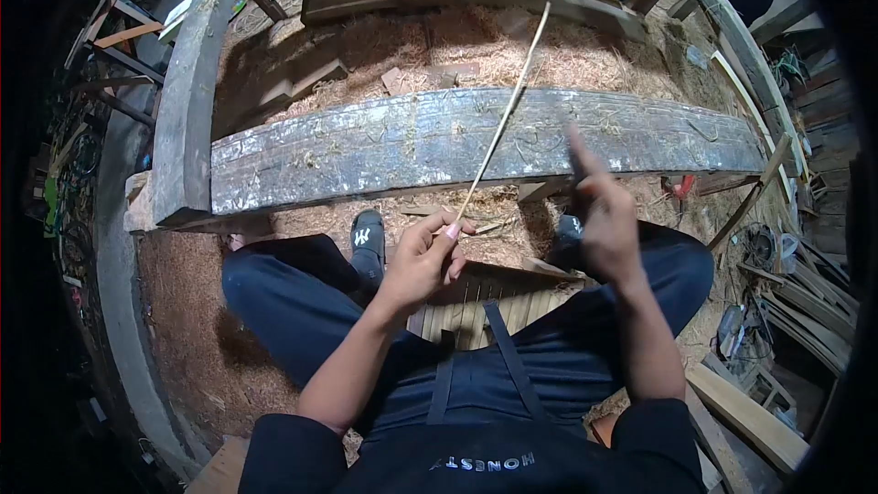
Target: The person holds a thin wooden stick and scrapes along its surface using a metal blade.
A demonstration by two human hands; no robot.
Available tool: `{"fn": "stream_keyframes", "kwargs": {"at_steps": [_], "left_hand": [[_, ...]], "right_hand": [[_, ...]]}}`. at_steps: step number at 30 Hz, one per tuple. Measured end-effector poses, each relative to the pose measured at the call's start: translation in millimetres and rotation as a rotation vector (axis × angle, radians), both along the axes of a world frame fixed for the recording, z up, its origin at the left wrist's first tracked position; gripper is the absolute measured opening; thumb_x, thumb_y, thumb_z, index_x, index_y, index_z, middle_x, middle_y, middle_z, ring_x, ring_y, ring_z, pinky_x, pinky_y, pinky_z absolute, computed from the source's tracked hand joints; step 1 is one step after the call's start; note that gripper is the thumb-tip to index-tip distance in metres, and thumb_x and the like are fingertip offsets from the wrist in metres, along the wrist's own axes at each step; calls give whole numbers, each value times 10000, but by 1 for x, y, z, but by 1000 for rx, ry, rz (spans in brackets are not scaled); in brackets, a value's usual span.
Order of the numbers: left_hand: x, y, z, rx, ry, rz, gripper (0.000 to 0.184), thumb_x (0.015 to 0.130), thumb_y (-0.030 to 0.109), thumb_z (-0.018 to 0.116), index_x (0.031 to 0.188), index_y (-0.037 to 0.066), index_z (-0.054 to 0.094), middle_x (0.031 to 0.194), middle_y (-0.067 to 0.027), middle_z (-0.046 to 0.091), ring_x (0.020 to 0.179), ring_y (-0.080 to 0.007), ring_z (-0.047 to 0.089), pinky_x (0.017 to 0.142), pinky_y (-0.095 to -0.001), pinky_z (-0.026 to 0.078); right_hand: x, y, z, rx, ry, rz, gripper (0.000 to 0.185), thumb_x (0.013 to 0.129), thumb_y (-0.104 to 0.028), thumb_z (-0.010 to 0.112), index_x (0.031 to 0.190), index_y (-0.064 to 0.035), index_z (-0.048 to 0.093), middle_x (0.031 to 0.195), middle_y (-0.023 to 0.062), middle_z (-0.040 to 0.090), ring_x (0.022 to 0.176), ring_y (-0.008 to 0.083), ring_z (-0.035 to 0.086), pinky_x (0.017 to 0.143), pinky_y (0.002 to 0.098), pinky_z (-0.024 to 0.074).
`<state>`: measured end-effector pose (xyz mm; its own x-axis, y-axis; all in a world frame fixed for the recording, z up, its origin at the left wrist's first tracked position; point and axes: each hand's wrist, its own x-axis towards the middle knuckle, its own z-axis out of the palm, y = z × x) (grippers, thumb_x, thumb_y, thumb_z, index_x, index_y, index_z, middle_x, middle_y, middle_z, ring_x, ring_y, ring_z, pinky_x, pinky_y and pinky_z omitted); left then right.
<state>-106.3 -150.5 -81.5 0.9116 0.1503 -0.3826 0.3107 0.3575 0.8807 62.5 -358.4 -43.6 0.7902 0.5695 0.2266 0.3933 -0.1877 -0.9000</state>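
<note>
A long, thin pale strip of wood or bamboo (pixel 505 114) slants up and away over the plank. Its near end is pinched between the thumb and fingers of my left hand (pixel 422 258), just in front of the bench. My right hand (pixel 611 224) is raised to the right of the strip, apart from it, and blurred by motion. Its fingers look curled, and a dark, smeared shape (pixel 578 148) points up from it; I cannot make out what that is. Beneath the strip lies a broad, worn plank (pixel 366 154) with bits of shaving on it.
Grey beams (pixel 187 101) frame the left and right sides. Shavings (pixel 585 64) cover the ground, with wood offcuts (pixel 315 78) beyond the plank. Between my legs, several thin strips lie on a slatted wooden seat (pixel 471 316). Stacked timber (pixel 750 416) and a clear bottle (pixel 732 329) are at right.
</note>
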Motion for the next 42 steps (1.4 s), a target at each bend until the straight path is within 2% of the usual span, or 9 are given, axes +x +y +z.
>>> {"fn": "stream_keyframes", "kwargs": {"at_steps": [3, 7, 12, 14, 23, 27, 32, 39, 42], "left_hand": [[-4, -11, 0, -35, 29, 54, 252, 1086, 291, 487, 1140, 70, 595, 588, 6, 535, 460, -43, 412, 437, -208, 269], [-5, -14, 7, -14, 155, 93, 219, 1058, 190, 499, 1190, 36, 585, 637, -15, 581, 466, -62, 448, 425, -241, 342], [-6, -15, 5, -30, 141, 57, 205, 1048, 154, 477, 1173, 20, 569, 656, -13, 592, 476, -63, 460, 425, -241, 348], [-7, -16, 1, -24, 94, 67, 173, 1032, 121, 466, 1078, 15, 596, 669, -12, 594, 495, -64, 471, 451, -244, 369], [-7, -20, -10, 196, -63, 201, 182, 932, 37, 563, 768, -2, 629, 672, 15, 566, 553, -47, 472, 494, -247, 347], [-9, -23, -12, 242, -37, 209, 147, 929, 24, 571, 800, 2, 637, 669, 15, 568, 556, -48, 486, 488, -242, 336], [-2, -21, -13, 57, -4, 266, 119, 929, 24, 562, 866, -10, 658, 706, 19, 588, 587, -51, 488, 510, -251, 362], [-4, -20, -16, 128, 13, 230, 250, 978, 78, 589, 749, 3, 653, 611, 60, 522, 549, -22, 423, 479, -262, 308], [-4, -20, -20, 70, -55, 216, 235, 1005, 106, 587, 826, -6, 692, 605, 74, 499, 532, -8, 387, 468, -247, 277]], "right_hand": [[-42, 7, -8, -191, -209, 132, 559, 937, -98, 655, 1477, -170, 531, 780, 161, 584, 660, 323, 587, 660, 394, 508], [-63, 7, -23, -284, -329, 268, 581, 903, -149, 707, 1455, -234, 550, 957, 129, 640, 780, 315, 650, 703, 418, 548], [-65, 9, -24, -299, -383, 277, 591, 886, -119, 716, 1443, -230, 553, 1003, 136, 640, 846, 324, 673, 740, 422, 566], [-67, 8, -27, -351, -382, 302, 605, 888, -94, 707, 1454, -227, 539, 1021, 140, 636, 846, 324, 674, 736, 422, 565], [-69, 15, -20, -411, -377, 288, 549, 907, -210, 707, 1434, -272, 565, 890, 122, 578, 691, 307, 635, 607, 419, 538], [-70, 14, -18, -468, -414, 294, 534, 908, -243, 701, 1425, -297, 577, 835, 113, 556, 652, 295, 623, 568, 411, 523], [-68, 19, -20, -465, -462, 230, 548, 895, -250, 700, 1426, -310, 577, 807, 107, 538, 637, 291, 613, 559, 400, 521], [-65, 18, -19, -506, -492, 202, 535, 898, -259, 702, 1419, -306, 587, 821, 113, 548, 637, 277, 622, 557, 396, 521], [-64, 19, -17, -516, -513, 172, 507, 902, -262, 700, 1399, -298, 608, 805, 108, 545, 634, 279, 622, 550, 396, 516]]}}
